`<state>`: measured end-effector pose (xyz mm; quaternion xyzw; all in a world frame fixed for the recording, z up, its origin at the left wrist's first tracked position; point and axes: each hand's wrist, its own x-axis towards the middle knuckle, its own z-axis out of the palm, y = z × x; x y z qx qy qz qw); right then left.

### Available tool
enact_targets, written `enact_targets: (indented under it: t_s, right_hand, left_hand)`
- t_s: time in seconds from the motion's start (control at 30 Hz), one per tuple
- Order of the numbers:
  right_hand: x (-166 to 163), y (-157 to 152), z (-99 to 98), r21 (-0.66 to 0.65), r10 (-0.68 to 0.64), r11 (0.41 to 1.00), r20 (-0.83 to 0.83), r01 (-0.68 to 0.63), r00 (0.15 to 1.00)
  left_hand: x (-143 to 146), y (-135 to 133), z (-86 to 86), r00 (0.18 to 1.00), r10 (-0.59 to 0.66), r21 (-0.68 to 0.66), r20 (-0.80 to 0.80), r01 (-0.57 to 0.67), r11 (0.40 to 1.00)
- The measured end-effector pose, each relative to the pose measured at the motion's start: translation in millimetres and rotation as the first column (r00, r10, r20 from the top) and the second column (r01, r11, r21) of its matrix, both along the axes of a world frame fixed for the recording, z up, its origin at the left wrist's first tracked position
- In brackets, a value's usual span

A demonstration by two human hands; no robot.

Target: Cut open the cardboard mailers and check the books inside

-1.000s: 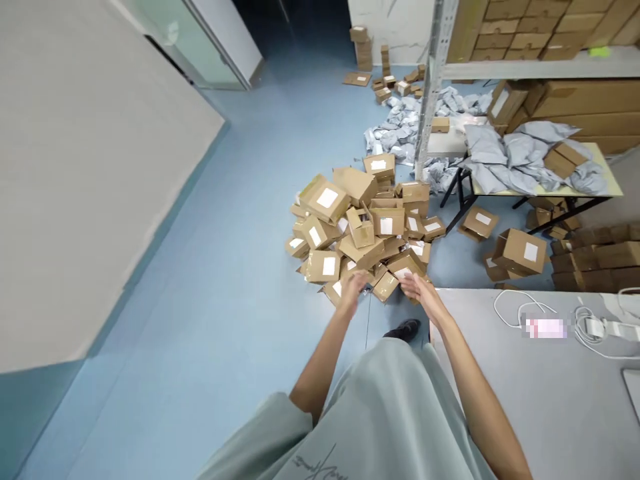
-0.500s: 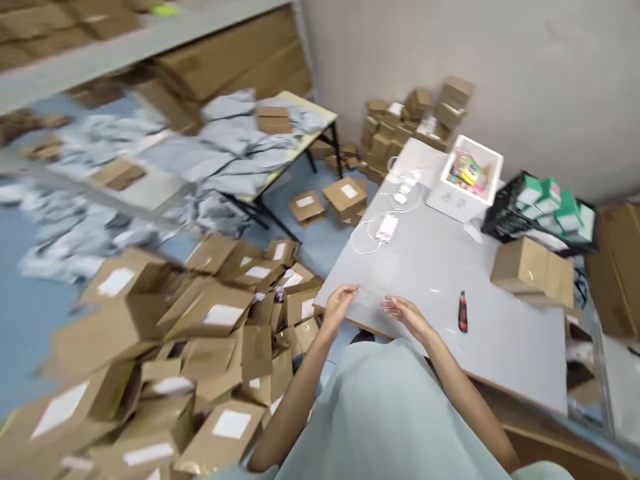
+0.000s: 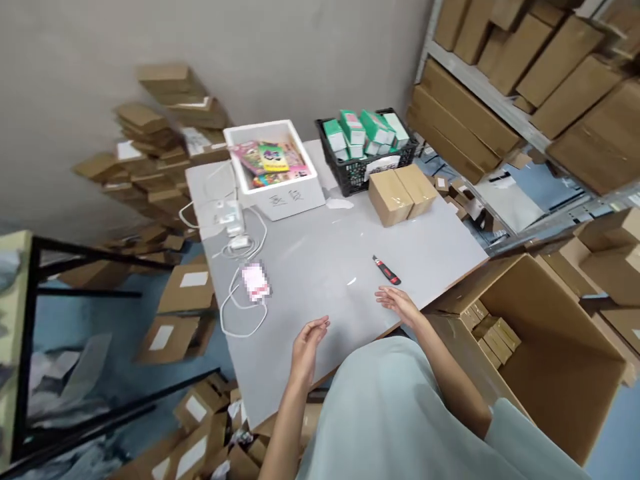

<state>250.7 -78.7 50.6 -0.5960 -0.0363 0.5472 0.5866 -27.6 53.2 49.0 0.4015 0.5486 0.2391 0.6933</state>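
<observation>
My left hand (image 3: pixel 309 341) hovers over the near edge of the grey table (image 3: pixel 310 267), fingers loosely bent and apart from the thumb, holding nothing. My right hand (image 3: pixel 401 307) is also empty and open, its fingers stretched toward the left. Just beyond it lies a red and black utility knife (image 3: pixel 387 270), which it does not touch. Two brown cartons (image 3: pixel 404 193) stand side by side farther back. On the left of the table is a blurred-out white device (image 3: pixel 256 282) with a white cable (image 3: pixel 243 335).
A white foam box (image 3: pixel 293 199) holds colourful packets; beside it a black crate (image 3: pixel 353 175) carries green and white boxes. At right stands a large open carton (image 3: pixel 560 373) with small boxes inside. Cartons are piled at left, and a shelf (image 3: pixel 500 87) rises at the back right.
My view has swung to the right, so the table now fills the middle and the large open carton and right-hand shelf have come into sight. Both hands stay empty, somewhat farther apart.
</observation>
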Motion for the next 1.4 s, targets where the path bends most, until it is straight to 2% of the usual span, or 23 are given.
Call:
enact_targets:
  t_s: [0.13, 0.27, 0.4, 0.5, 0.6, 0.73, 0.87, 1.0, 1.1, 1.2, 1.4]
  right_hand:
    - [43.1, -10.9, -4.1, 0.003, -0.108, 0.994, 0.015, 0.108, 0.994]
    - [93.3, -8.1, -6.6, 0.03, -0.166, 0.986, 0.079, 0.164, 0.983]
    - [152.4, 7.9, -9.4, 0.022, -0.179, 0.983, 0.279, 0.18, 0.943]
    - [200.1, 31.2, -11.9, 0.053, -0.211, 0.977, 0.38, 0.207, 0.901]
    - [249.0, 64.1, -14.2, 0.067, -0.214, 0.975, 0.556, 0.214, 0.803]
    - [307.2, 115.4, -19.2, -0.056, -0.072, 0.98, 0.797, 0.193, 0.599]
    - [346.9, 158.3, -31.8, -0.183, 0.066, 0.969, 0.84, 0.166, 0.538]
    - [370.1, 178.1, -52.4, -0.276, 0.154, 0.951, 0.813, 0.138, 0.562]
    - [380.1, 178.8, -68.9, -0.314, 0.184, 0.938, 0.809, 0.146, 0.558]
    - [384.9, 175.1, -79.1, -0.294, 0.173, 0.941, 0.843, 0.168, 0.51]
    - [372.3, 158.0, -71.1, -0.224, 0.089, 0.944, 0.88, 0.242, 0.467]
  left_hand:
    - [46.9, 4.1, 13.3, 0.996, -0.091, 0.003, -0.022, 0.092, 0.996]
    - [100.2, 12.3, 25.7, 0.987, -0.155, 0.011, -0.033, 0.155, 0.988]
    - [159.6, 21.9, 39.7, 0.977, -0.214, 0.057, -0.016, 0.215, 0.975]
    - [202.8, 29.8, 49.2, 0.975, -0.221, 0.091, 0.0, 0.22, 0.971]
    - [240.6, 36.3, 55.5, 0.975, -0.223, 0.131, -0.003, 0.222, 0.966]
    - [276.9, 36.7, 58.3, 0.98, -0.197, 0.147, -0.002, 0.196, 0.97]
    - [293.6, 25.8, 57.2, 0.986, -0.167, 0.119, -0.006, 0.166, 0.979]
    - [291.7, 13.5, 55.9, 0.99, -0.132, 0.114, -0.047, 0.137, 0.984]
    - [282.9, 7.7, 55.1, 0.991, -0.095, 0.101, -0.092, 0.104, 0.989]
    - [274.0, 1.9, 54.8, 0.99, -0.067, 0.086, -0.121, 0.077, 0.993]
    - [267.3, -12.8, 54.4, 0.986, -0.147, 0.035, -0.08, 0.15, 0.988]
